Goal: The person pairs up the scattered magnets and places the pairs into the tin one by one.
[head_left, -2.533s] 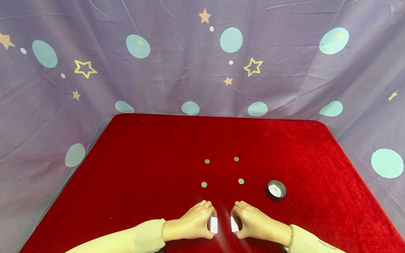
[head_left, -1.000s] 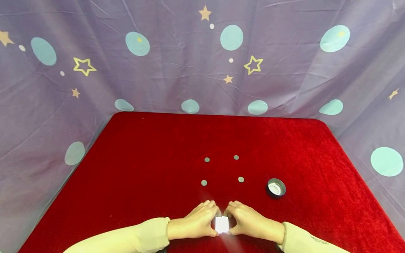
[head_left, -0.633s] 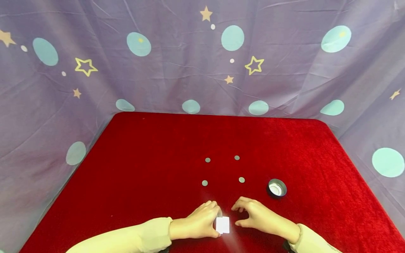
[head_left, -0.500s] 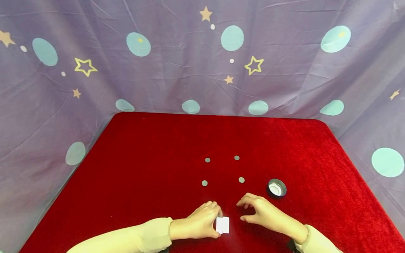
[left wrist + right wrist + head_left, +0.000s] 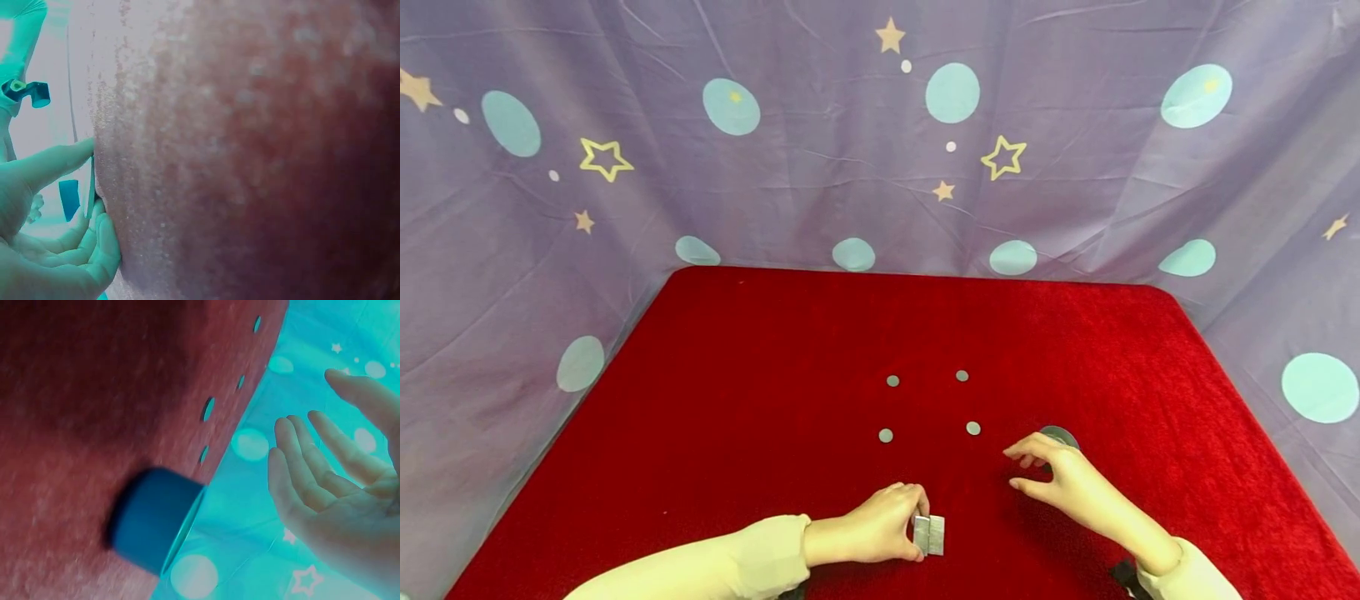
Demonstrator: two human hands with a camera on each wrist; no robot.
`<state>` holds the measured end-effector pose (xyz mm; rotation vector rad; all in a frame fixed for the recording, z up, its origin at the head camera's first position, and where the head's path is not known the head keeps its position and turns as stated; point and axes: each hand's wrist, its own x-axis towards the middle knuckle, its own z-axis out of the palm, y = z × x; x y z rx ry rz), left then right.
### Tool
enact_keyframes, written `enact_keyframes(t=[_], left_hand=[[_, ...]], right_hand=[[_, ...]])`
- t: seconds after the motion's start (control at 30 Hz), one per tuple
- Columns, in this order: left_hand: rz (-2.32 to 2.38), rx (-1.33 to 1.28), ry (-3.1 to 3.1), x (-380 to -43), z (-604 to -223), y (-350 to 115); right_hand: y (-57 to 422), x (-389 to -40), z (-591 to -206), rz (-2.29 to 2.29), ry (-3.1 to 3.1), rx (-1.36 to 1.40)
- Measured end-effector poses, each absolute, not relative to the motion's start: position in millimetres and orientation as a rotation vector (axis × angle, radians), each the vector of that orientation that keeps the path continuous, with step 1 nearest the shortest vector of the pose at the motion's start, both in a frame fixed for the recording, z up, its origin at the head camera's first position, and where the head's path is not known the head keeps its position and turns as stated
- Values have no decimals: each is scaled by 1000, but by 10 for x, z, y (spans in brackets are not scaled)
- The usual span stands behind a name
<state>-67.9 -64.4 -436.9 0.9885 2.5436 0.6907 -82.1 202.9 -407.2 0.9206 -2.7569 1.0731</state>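
Two small silvery rectangular plates lie side by side, nearly touching, close to the table's front. My left hand (image 5: 880, 527) pinches the left plate (image 5: 921, 536) between thumb and fingertips; the left wrist view has its thin edge between them. The right plate (image 5: 936, 536) lies free of both hands. My right hand (image 5: 1075, 487) is in the air, thumb and fingers spread apart, holding nothing. It partly covers a round open tin (image 5: 1062, 433) in the head view. From the right wrist, that tin (image 5: 156, 519) appears dark-sided and apart from the fingers (image 5: 294, 462).
Several small grey discs (image 5: 886, 435) are laid out in a rough square on the red cloth table (image 5: 760, 375), left of the tin. A purple patterned curtain (image 5: 820, 133) encloses the far side and both flanks.
The two hands brought the plates together in the middle. Afterwards the right hand let go of its plate and moved right and forward towards the tin. The left hand keeps its pinch.
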Motion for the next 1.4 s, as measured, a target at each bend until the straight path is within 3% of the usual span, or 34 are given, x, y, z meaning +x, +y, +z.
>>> enact_keyframes(t=[0.73, 1.4], left_hand=[[779, 914, 2468, -720, -4366, -583], [1375, 497, 2049, -809, -4385, -571]], right_hand=[[2463, -831, -4036, 946, -2715, 611], [2646, -991, -4146, 875, -2748, 518]])
